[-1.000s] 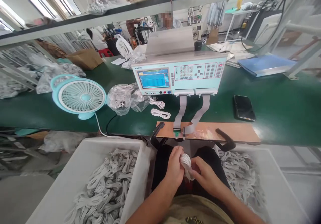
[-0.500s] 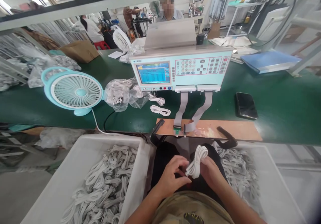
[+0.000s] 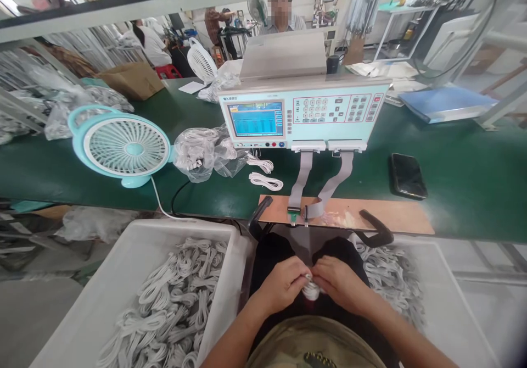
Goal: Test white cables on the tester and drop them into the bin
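A coiled white cable (image 3: 310, 291) is between my two hands, low over my lap; the fingers cover much of it. My left hand (image 3: 286, 283) pinches at its upper left side, near a small metallic-looking end. Closed on the right side of the coil is my right hand (image 3: 335, 280). Just beyond the hands, at the table edge, two grey ribbon cables (image 3: 301, 178) end in small connector boards (image 3: 293, 214) on a brown board (image 3: 341, 214). They run up to the tester (image 3: 304, 112), whose screen is lit.
White bins with several coiled cables stand left (image 3: 135, 230) and right (image 3: 442, 280) of my legs. On the green table are a blue fan (image 3: 134, 148), bagged cables (image 3: 197, 151), two loose coils (image 3: 265, 181) and a phone (image 3: 407, 176). Black clamp-like handles (image 3: 376, 230) flank the brown board.
My left hand has closed in on the cable coil. The right hand has turned it downward, and both hands now meet around it, hiding most of it.
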